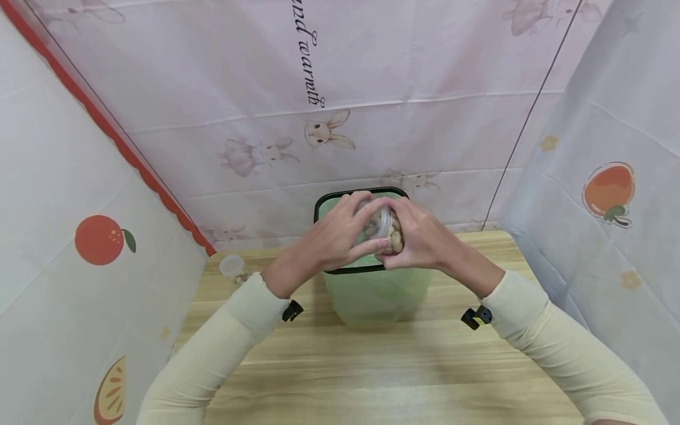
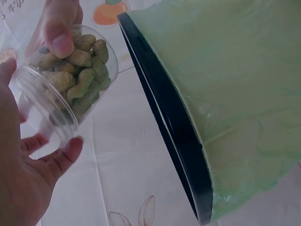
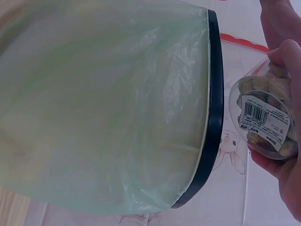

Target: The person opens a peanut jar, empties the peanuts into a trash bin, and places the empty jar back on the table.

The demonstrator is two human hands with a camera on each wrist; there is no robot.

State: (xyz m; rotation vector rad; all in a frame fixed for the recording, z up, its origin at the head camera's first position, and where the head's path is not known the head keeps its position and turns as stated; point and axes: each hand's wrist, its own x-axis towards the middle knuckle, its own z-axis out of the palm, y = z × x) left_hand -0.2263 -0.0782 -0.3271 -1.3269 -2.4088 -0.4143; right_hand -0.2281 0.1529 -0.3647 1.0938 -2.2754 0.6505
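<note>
A clear plastic jar (image 2: pixel 87 70) full of unshelled peanuts is held tilted above the mouth of a bin (image 1: pixel 379 301). My right hand (image 1: pixel 422 236) grips the jar's body, its thumb pressed along the side in the left wrist view. Around the clear lid (image 2: pixel 44 101) curl the fingers and thumb of my left hand (image 1: pixel 336 235). A printed label with a barcode (image 3: pixel 264 121) shows on the jar's base in the right wrist view. Pale green plastic bag lines the bin, held by a black rim (image 1: pixel 361 269); the hands partly cover the opening.
On the wooden table (image 1: pixel 372 378), a small clear tub (image 1: pixel 231 265) stands at the far left, with small pale pieces (image 1: pixel 241 277) beside it, partly behind my left forearm. Printed cloth walls (image 1: pixel 239 88) close off the back and both sides.
</note>
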